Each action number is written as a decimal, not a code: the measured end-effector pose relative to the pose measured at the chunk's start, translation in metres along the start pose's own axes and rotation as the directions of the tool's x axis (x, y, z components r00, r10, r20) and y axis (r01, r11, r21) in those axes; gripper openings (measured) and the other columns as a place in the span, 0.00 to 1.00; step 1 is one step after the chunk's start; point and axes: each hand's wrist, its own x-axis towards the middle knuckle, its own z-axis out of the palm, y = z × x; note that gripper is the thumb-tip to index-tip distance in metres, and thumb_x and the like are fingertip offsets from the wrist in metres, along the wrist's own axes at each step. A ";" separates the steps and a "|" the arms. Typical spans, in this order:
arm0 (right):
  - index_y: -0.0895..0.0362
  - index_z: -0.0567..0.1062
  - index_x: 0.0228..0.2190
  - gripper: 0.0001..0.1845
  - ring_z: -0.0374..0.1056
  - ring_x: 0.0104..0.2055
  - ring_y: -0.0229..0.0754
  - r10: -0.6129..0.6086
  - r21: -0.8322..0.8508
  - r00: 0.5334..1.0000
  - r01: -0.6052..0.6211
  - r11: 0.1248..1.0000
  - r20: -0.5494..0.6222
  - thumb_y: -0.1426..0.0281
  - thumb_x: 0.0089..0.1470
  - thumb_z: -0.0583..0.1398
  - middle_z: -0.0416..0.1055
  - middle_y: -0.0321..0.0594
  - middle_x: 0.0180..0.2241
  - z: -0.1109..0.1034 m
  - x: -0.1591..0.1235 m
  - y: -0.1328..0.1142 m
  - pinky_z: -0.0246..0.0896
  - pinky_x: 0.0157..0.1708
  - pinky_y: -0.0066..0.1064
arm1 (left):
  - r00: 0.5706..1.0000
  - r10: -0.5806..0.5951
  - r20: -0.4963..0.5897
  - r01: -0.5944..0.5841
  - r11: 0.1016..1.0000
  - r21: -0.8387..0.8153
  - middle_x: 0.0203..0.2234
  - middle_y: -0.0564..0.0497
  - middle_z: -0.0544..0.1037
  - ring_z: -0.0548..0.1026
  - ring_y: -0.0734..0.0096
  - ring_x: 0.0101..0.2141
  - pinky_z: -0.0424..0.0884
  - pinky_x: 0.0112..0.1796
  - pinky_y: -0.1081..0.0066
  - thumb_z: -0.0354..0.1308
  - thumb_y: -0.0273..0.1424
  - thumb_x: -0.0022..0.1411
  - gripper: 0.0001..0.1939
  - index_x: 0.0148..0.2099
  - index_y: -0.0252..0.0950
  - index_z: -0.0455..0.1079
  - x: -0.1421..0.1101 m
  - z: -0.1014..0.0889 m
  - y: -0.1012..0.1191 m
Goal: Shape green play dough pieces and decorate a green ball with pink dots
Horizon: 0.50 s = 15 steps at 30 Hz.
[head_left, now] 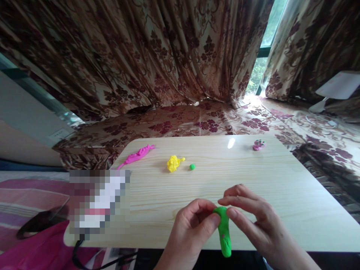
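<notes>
A thick green roll of modelling clay (pixel 224 233) hangs down near the table's front edge, with a small pink fleck on its lower part. My left hand (pixel 194 219) pinches its upper end between thumb and bent fingers. On the other side, my right hand (pixel 255 215) has its thumb against or right beside the top of the roll. The fingers of that hand reach out above it, apart from the thumb. Farther back on the table are a small green clay ball (pixel 192 167) and a crumpled yellow clay lump (pixel 173 164) with a thin tail.
The pale wood-grain table (pixel 157 202) carries a long pink clay piece (pixel 137 155) at back left and a small pink piece with green dots (pixel 258 145) at back right. A blurred-out object (pixel 104 202) with a black cable lies at left. Behind are curtains and a white lamp (pixel 339 85).
</notes>
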 end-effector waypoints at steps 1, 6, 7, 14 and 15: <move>0.54 0.73 0.34 0.06 0.62 0.38 0.39 -0.004 0.000 1.000 0.004 1.000 -0.007 0.70 0.57 0.55 0.65 0.37 0.34 0.001 0.001 0.000 0.56 0.40 0.31 | 1.000 0.001 -0.006 -0.001 1.000 0.001 0.29 0.49 0.74 0.70 0.69 0.34 0.64 0.37 0.71 0.60 0.31 0.53 0.07 0.34 0.33 0.70 0.000 0.000 0.000; 0.53 0.73 0.34 0.07 0.63 0.37 0.38 -0.012 0.045 0.999 0.014 0.999 -0.043 0.71 0.57 0.54 0.66 0.36 0.33 0.004 0.000 0.003 0.57 0.40 0.30 | 0.999 0.009 -0.034 -0.011 0.997 -0.076 0.31 0.49 0.75 0.71 0.69 0.35 0.65 0.39 0.70 0.61 0.30 0.51 0.09 0.37 0.34 0.70 0.002 0.000 -0.002; 0.53 0.72 0.36 0.08 0.63 0.39 0.39 0.004 0.068 0.998 0.000 0.998 -0.060 0.71 0.58 0.53 0.66 0.37 0.34 0.003 -0.001 0.004 0.57 0.39 0.29 | 1.000 -0.003 -0.025 0.000 0.994 -0.113 0.31 0.48 0.75 0.71 0.68 0.35 0.66 0.40 0.69 0.61 0.31 0.51 0.09 0.37 0.34 0.71 0.002 0.000 -0.003; 0.53 0.71 0.34 0.04 0.63 0.38 0.40 0.058 0.082 0.997 -0.054 0.995 -0.047 0.70 0.57 0.55 0.67 0.36 0.33 0.001 -0.001 0.005 0.57 0.38 0.30 | 0.998 -0.055 -0.008 0.051 0.961 -0.271 0.33 0.48 0.77 0.73 0.69 0.36 0.67 0.40 0.70 0.60 0.31 0.53 0.09 0.37 0.35 0.71 0.002 0.000 -0.009; 0.53 0.71 0.33 0.04 0.64 0.37 0.39 0.057 0.073 0.997 -0.053 0.996 -0.043 0.70 0.57 0.55 0.67 0.36 0.32 0.002 -0.001 0.005 0.57 0.38 0.30 | 0.999 -0.035 -0.018 0.030 0.972 -0.233 0.33 0.48 0.77 0.73 0.69 0.36 0.66 0.39 0.71 0.61 0.32 0.52 0.09 0.37 0.35 0.71 0.002 0.000 -0.009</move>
